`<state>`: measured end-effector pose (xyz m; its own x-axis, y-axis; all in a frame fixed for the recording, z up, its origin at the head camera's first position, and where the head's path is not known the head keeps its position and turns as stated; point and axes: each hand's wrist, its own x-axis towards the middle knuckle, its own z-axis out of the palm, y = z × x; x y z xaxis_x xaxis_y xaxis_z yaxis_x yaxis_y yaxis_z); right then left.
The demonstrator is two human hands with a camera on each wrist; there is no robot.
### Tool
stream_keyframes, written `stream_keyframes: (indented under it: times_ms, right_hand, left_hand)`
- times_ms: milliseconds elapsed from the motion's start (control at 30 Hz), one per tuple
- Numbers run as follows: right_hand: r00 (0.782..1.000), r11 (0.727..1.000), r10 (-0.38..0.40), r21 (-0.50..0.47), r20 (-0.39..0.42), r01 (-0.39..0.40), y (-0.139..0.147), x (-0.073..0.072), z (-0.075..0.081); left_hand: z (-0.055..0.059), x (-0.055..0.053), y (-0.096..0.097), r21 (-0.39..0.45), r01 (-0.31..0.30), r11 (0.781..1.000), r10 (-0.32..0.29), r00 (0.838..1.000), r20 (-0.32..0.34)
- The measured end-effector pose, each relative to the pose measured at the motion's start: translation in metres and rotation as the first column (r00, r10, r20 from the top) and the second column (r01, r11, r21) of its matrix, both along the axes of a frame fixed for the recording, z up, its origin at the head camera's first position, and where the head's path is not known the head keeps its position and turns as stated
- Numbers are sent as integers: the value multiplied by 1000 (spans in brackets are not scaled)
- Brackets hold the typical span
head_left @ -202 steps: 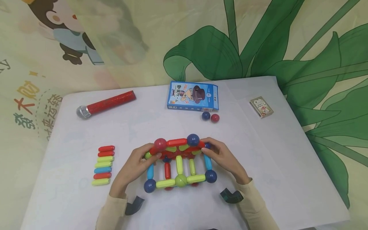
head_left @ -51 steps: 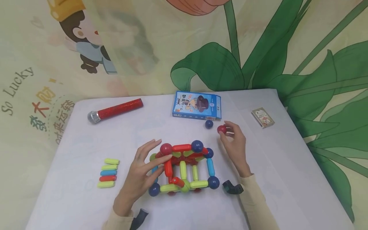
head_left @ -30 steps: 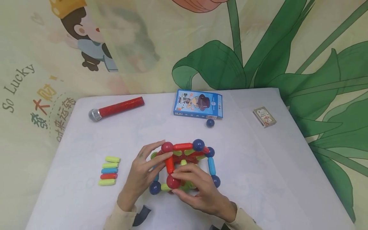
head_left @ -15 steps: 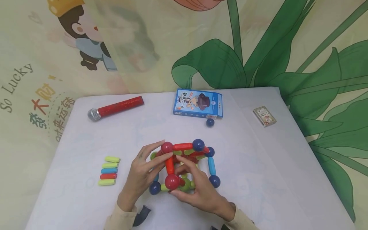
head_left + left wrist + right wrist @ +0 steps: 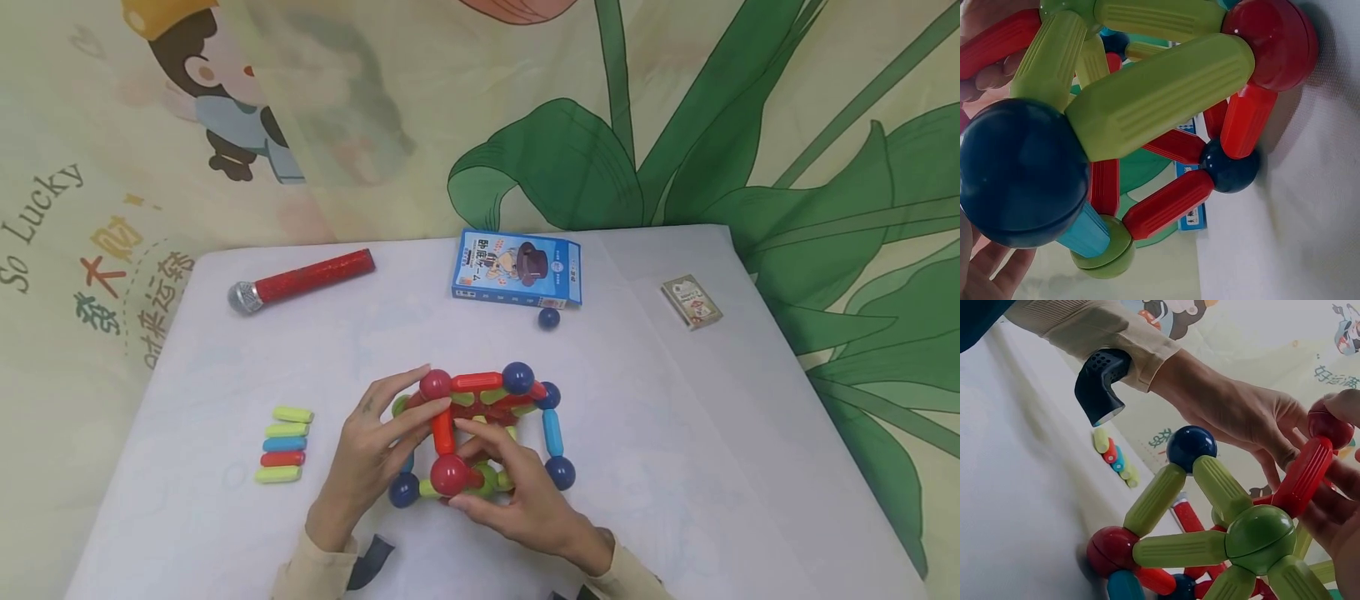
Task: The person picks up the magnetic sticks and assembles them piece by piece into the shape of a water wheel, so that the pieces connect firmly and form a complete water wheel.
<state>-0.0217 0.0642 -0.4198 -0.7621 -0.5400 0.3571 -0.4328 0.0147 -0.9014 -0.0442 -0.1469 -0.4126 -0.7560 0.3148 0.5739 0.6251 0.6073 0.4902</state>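
A frame of magnetic building sticks and balls (image 5: 552, 433) stands on the table between both hands. My left hand (image 5: 363, 442) pinches the red stick (image 5: 443, 433) that slopes down from an upper red ball (image 5: 435, 384). At that stick's lower end sits a front red ball (image 5: 449, 474), held by my right hand (image 5: 525, 496), its thumb low beside the ball and its fingers behind. A short red stick leads from this ball towards the green ball (image 5: 1260, 540). In the left wrist view, a blue ball (image 5: 1022, 172) and a green stick (image 5: 1160, 94) fill the foreground.
Several loose sticks (image 5: 285, 444) lie in a row at left. Behind the frame are a red microphone (image 5: 315, 277), a blue box (image 5: 517, 267) and a loose blue ball (image 5: 549, 318). A small card box (image 5: 692, 301) lies at far right.
Two red sticks from the row have joined the frame. My right hand has picked up the red ball near the blue box and brought it to their ends; lately its fingers shifted slightly.
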Motion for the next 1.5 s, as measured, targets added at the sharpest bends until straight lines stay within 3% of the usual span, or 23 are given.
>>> stream_keyframes:
  times_ms: [200,333,400,500,567,600,700,767,800,867,900,1033,1133,1200,1267,1333,1400,1467,1500]
  right_hand:
    - [994,1000,6,20,110,-9,-1,1,0]
    - [996,999,3,44,84,-7,3,2,1]
    - [999,999,-14,53,49,11,9,1,3]
    - [995,994,-95,51,-8,95,25,-3,5]
    - [982,982,-185,31,-28,186,40,-8,6]
    - [970,971,-239,20,-34,240,47,-11,5]
    - [919,920,-393,-20,-31,392,69,-22,0]
    - [878,878,-477,-33,-26,477,81,-30,-5]
    - [860,861,-509,-32,-24,508,85,-33,-9]
    - [829,829,-559,-13,-15,559,92,-39,-15]
    - [817,817,-576,-5,-4,576,94,-42,-18]
    - [796,797,-604,31,25,603,95,-47,-19]
    - [797,797,-603,39,36,602,92,-48,-13]
    - [798,798,-602,39,28,601,90,-48,-8]
    - [799,799,-601,26,14,600,89,-50,-7]
    - [808,808,-589,1,-9,589,87,-52,-6]
    - [829,830,-558,-33,-34,557,84,-52,-2]
    - [866,866,-498,-74,-50,494,77,-51,6]
    - [888,887,-458,-89,-46,453,72,-50,13]
  left_hand:
    - [1,1,1,-8,-6,1000,6,1000,0]
    - [-1,1,-5,-4,-25,1000,25,1000,-9]
    - [-4,1,-15,20,-68,998,68,998,-18]
    - [-10,0,-42,26,-193,981,192,981,33]
    - [-14,-1,-65,-25,-298,954,299,947,117]
    - [-16,-1,-76,-80,-342,936,351,920,177]
    - [-24,1,-106,-269,-393,879,470,808,355]
    - [-29,3,-119,-379,-371,848,519,728,449]
    - [-32,4,-123,-413,-358,837,534,699,476]
    - [-38,5,-127,-444,-348,825,552,666,502]
    - [-40,5,-127,-447,-353,822,557,664,499]
    - [-46,1,-123,-420,-404,812,571,699,431]
    - [-45,-5,-116,-379,-453,807,577,742,341]
    - [-40,-10,-108,-317,-477,820,560,782,273]
    - [-31,-13,-96,-225,-467,855,511,833,211]
    - [-16,-15,-79,-107,-402,910,415,895,165]
    - [2,-13,-58,8,-273,962,270,956,112]
    - [20,-10,-35,79,-121,990,116,991,68]
    - [28,-8,-24,104,-42,994,38,998,41]
